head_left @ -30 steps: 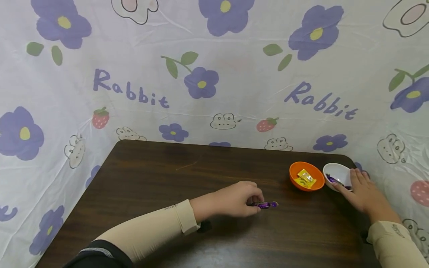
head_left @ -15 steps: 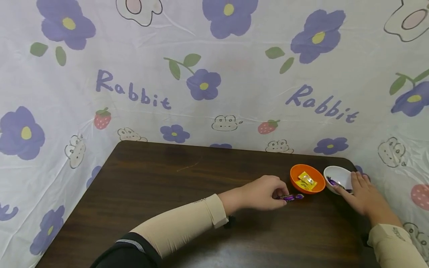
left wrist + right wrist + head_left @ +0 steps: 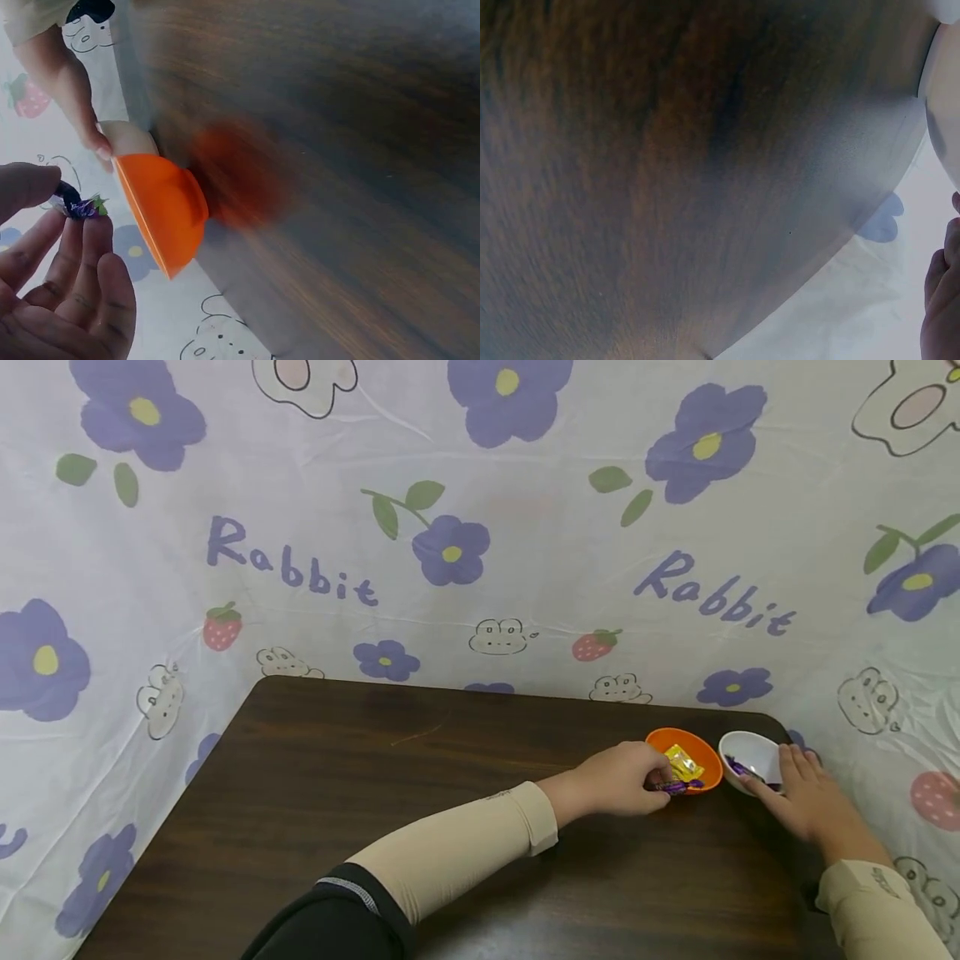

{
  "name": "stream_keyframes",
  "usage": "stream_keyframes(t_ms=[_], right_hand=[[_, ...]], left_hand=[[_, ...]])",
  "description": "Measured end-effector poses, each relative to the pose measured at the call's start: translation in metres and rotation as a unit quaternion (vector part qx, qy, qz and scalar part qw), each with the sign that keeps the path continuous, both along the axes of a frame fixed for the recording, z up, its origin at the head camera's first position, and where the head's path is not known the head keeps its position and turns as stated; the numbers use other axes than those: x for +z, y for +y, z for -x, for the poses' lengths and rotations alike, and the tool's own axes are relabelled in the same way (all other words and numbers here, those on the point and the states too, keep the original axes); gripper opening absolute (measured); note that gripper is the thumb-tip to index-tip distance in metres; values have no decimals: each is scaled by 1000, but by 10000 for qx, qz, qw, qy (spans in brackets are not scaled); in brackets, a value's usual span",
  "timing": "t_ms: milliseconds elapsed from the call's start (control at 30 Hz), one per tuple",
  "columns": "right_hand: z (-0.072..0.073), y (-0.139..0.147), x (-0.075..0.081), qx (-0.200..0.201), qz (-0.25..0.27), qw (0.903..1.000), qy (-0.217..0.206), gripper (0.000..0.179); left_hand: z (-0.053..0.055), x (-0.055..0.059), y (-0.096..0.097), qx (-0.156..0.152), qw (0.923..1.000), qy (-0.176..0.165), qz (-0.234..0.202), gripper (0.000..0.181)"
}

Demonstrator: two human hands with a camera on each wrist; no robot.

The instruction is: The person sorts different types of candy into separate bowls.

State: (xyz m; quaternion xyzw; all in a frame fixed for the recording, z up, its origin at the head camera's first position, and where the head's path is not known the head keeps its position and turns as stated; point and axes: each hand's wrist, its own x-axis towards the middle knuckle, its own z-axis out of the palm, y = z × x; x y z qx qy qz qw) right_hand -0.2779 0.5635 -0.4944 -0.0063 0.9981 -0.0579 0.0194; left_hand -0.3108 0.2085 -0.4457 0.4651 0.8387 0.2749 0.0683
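My left hand [image 3: 618, 779] pinches a purple-wrapped candy [image 3: 673, 788] between thumb and fingers, over the near-left rim of an orange bowl [image 3: 675, 737]. In the left wrist view, the candy [image 3: 88, 207] is held above the orange bowl's [image 3: 169, 214] open side. Yellow candy packets [image 3: 684, 762] lie inside that bowl, partly hidden by the hand. To its right stands a white bowl [image 3: 759, 748] with purple-wrapped candy [image 3: 741, 767] in it. My right hand [image 3: 813, 802] rests against the white bowl's right rim, fingers straight and thumb stretched along the near side.
Both bowls stand near the back right corner of a dark wooden table [image 3: 420, 760]. A white cloth [image 3: 525, 568] printed with flowers and rabbits hangs behind and beside the table.
My left hand has carried the purple-wrapped candy rightward from mid-table to above the orange bowl's edge. The right hand stays at the white bowl.
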Motion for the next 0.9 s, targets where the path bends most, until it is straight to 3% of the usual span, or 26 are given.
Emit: stream_keyframes(t_ms=[233,400,600,900], right_hand=[[2,-3,3,-7,-182,9998,94,103],[-2,-2,3,-24,-165,9998,72,102],[-7,-4,4,7,-130,9999,0,102],[-4,-7,6,97,-119,9999,43,100]], left_hand=[[5,8,25,214,9993,178,231,28],[6,8,44,246,9987,403,175,25],[7,2,65,142,9988,77,-458,26],[17,-9,92,369,9957,-138,-838,23]])
